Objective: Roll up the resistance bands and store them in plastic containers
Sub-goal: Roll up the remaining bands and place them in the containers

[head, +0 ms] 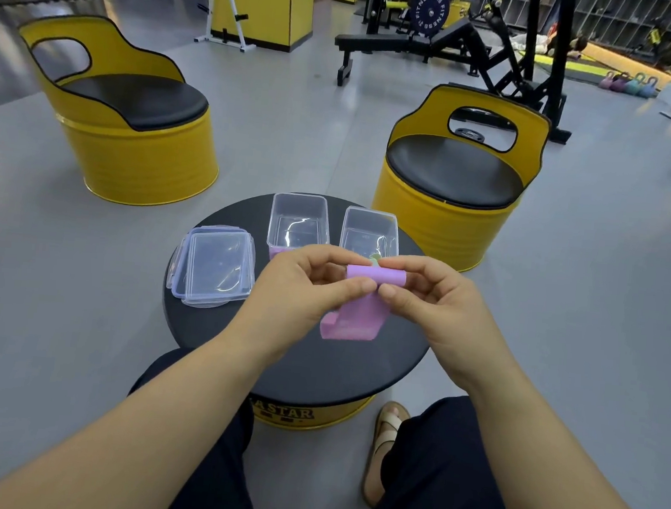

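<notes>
Gym floor and yellow barrel seats ring a round black table [316,358]; on it stand two open plastic containers [299,220], with stacked lids [215,266] to their left; above the table both the left hand [302,288] and the right hand [431,299] pinch a purple resistance band [355,313], its top already coiled, its tail hanging loose; to roll well, I judge, keep the coil tight and edges aligned, feeding the tail evenly
</notes>
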`<move>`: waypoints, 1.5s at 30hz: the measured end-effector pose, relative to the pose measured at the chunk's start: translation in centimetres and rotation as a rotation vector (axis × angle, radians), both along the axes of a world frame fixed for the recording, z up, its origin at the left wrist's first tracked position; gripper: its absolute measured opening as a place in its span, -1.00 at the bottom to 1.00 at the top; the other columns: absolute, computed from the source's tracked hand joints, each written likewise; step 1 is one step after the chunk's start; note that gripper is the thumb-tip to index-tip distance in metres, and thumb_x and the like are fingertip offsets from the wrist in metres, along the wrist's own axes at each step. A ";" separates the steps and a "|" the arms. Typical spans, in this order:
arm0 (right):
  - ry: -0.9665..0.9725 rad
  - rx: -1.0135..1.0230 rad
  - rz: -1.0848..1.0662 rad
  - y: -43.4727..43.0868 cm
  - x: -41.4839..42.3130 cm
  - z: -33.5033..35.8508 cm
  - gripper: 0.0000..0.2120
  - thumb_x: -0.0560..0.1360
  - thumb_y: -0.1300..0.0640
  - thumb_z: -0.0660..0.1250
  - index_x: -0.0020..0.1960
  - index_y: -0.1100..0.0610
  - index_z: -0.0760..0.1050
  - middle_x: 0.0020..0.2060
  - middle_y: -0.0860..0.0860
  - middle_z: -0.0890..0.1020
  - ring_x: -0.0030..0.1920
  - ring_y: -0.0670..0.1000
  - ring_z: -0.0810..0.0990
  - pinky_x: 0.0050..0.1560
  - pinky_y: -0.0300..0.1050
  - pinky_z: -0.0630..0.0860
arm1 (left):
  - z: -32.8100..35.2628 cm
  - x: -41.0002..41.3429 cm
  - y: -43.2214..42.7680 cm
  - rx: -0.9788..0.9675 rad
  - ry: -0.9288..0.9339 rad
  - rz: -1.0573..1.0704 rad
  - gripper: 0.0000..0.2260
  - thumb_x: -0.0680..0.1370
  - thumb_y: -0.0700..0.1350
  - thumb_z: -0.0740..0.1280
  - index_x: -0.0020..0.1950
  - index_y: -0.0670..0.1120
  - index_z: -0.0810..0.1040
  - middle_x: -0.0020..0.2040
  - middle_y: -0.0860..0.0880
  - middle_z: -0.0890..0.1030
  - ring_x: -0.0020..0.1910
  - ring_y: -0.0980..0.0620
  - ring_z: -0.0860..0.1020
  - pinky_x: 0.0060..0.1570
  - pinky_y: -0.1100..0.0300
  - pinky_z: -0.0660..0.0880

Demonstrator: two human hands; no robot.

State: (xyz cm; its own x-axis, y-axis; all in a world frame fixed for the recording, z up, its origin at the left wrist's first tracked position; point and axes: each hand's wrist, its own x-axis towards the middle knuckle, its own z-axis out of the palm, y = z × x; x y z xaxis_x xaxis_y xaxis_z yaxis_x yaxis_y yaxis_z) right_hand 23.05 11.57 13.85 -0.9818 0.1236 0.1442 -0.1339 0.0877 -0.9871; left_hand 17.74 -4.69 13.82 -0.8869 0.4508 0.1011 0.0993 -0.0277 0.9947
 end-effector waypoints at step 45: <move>-0.044 -0.064 -0.033 0.0 -0.4 -0.6 -0.79 0.42 0.35 0.37 -0.06 0.07 0.55 -0.25 -0.03 0.66 -0.20 -0.13 0.65 -0.21 -0.32 0.54 | -0.9 -0.1 0.1 0.044 -0.163 -0.022 -0.88 0.48 -0.22 0.39 0.00 -0.09 0.63 -0.11 -0.11 0.70 -0.09 -0.01 0.67 -0.13 0.19 0.60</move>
